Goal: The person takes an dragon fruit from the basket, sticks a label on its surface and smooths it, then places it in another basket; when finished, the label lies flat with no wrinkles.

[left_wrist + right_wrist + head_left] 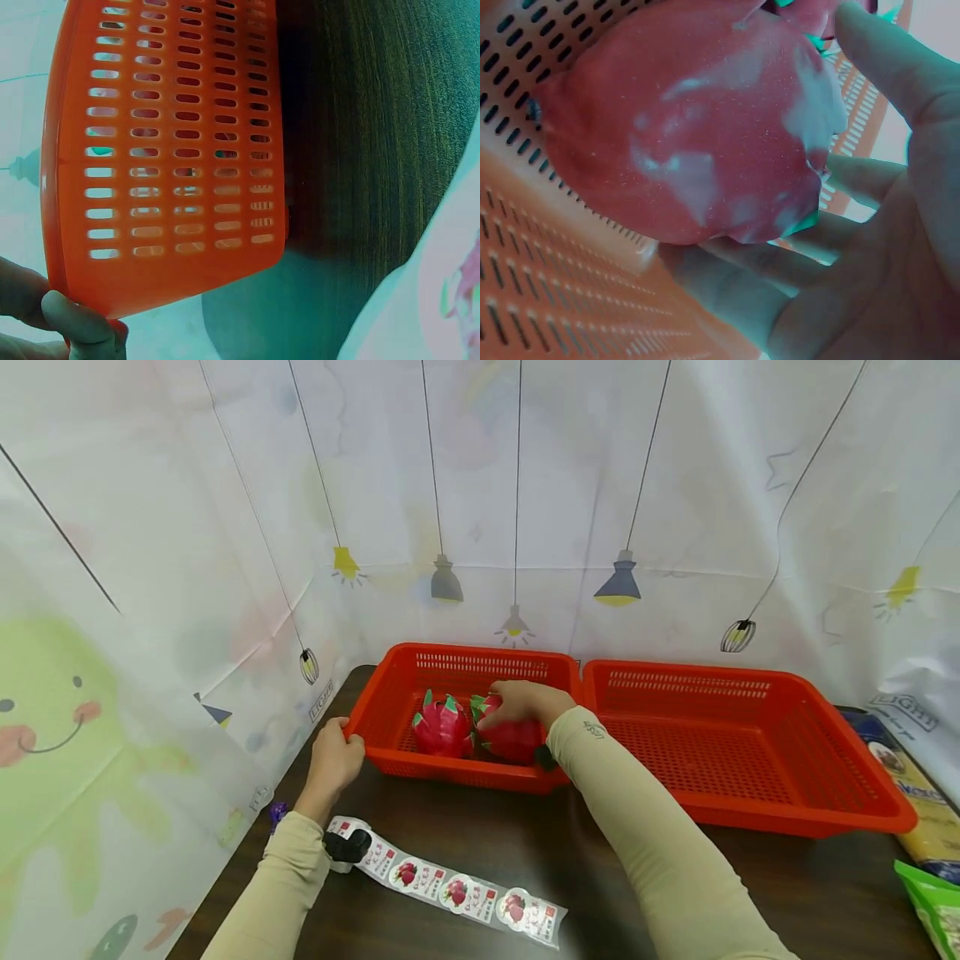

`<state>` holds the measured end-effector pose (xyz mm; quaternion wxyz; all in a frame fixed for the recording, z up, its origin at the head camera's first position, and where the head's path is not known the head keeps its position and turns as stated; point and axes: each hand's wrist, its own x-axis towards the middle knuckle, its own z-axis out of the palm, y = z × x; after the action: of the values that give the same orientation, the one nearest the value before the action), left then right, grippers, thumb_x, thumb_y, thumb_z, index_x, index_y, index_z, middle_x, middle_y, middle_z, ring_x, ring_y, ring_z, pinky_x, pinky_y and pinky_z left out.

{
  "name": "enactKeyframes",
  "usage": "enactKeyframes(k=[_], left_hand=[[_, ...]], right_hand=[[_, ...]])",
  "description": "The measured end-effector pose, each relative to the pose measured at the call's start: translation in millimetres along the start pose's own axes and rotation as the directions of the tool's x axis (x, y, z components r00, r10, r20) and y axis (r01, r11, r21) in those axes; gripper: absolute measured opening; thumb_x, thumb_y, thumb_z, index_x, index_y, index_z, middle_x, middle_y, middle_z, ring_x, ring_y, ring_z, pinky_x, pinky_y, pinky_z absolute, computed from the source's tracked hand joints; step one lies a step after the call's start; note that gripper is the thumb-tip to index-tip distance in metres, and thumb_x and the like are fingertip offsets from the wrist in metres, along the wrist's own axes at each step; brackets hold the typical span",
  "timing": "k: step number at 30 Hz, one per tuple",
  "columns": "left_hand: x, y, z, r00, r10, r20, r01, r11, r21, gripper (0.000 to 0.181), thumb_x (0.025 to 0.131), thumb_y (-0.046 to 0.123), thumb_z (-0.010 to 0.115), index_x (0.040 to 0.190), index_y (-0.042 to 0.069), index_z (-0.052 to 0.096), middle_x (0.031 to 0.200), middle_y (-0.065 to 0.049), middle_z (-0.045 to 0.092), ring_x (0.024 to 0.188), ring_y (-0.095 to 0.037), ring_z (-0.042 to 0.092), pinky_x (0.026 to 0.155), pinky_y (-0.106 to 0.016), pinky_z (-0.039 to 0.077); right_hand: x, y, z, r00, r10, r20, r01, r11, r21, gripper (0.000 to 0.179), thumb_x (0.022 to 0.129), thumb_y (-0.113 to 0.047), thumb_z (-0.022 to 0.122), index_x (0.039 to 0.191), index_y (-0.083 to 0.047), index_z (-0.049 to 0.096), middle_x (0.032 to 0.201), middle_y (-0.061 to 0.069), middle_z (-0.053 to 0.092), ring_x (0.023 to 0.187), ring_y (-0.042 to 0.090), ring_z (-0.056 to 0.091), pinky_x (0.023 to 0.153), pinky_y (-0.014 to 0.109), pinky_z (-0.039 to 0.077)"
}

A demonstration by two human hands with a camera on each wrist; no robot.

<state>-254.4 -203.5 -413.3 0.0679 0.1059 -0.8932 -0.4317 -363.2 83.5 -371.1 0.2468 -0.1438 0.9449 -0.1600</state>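
Note:
A red plastic basket (457, 768) with slotted walls stands toward the back wall, and two pink dragon fruits with green tips lie in it. My left hand (335, 764) pinches its rim at the left corner; in the left wrist view thumb and fingers (79, 326) close over that corner. My right hand (531, 702) reaches in over the right dragon fruit (513, 742). The right wrist view shows this dragon fruit (697, 135) close up, with the fingers spread along its side and the thumb held off it. Left of it sits the other dragon fruit (442, 729).
A second red basket (720, 752) adjoins on the right. On the dark table (480, 827), a strip of dragon fruit stickers (457, 889) unrolls near my left wrist. A yellow-and-blue package (918, 802) and a green bag (930, 902) lie at the right edge.

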Motion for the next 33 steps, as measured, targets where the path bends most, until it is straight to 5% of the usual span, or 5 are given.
enactKeyframes(k=[13,26,29,33], left_hand=[[-3.5,-6.2,2.1,1.0,-0.007,-0.021,0.006,1.0,-0.029,0.051,0.095,0.005,0.042,0.14,-0.016,0.043,0.132,-0.038,0.055,0.116,-0.049,0.058,0.107,-0.059,0.045],[-4.4,-10.0,10.5,0.999,-0.024,-0.032,0.022,0.997,-0.076,0.05,0.095,0.007,0.043,0.14,-0.014,0.045,0.134,-0.037,0.056,0.118,-0.047,0.058,0.106,-0.058,0.046],[-2.7,-9.8,9.7,0.998,-0.022,-0.051,0.018,0.997,-0.08,0.049,0.095,0.007,0.043,0.139,-0.014,0.047,0.13,-0.036,0.058,0.109,-0.044,0.062,0.098,-0.054,0.052],[2.4,-9.1,5.5,0.998,-0.028,-0.062,0.022,0.994,-0.107,0.048,0.095,0.006,0.043,0.139,-0.014,0.047,0.12,-0.034,0.062,0.074,-0.031,0.067,0.066,-0.036,0.059]], right_hand=[[5.8,-10.9,9.8,0.992,0.095,0.078,-0.086,0.99,-0.11,0.102,0.077,-0.053,0.083,0.161,-0.036,0.028,0.16,0.009,0.042,0.142,0.033,0.04,0.112,0.06,0.041],[6.6,0.6,21.0,0.997,0.074,-0.019,-0.076,0.985,-0.158,0.087,0.081,-0.056,0.075,0.156,-0.034,0.038,0.147,0.01,0.054,0.127,0.029,0.051,0.101,0.058,0.049],[4.6,2.1,16.3,0.999,0.027,-0.024,-0.031,0.988,-0.149,0.085,0.082,-0.055,0.074,0.156,-0.03,0.038,0.148,0.012,0.053,0.13,0.03,0.05,0.104,0.058,0.047],[-0.8,0.3,1.5,0.998,-0.059,-0.036,0.054,0.991,-0.123,0.084,0.086,-0.051,0.072,0.157,-0.023,0.037,0.143,0.015,0.053,0.13,0.033,0.049,0.108,0.053,0.046]])
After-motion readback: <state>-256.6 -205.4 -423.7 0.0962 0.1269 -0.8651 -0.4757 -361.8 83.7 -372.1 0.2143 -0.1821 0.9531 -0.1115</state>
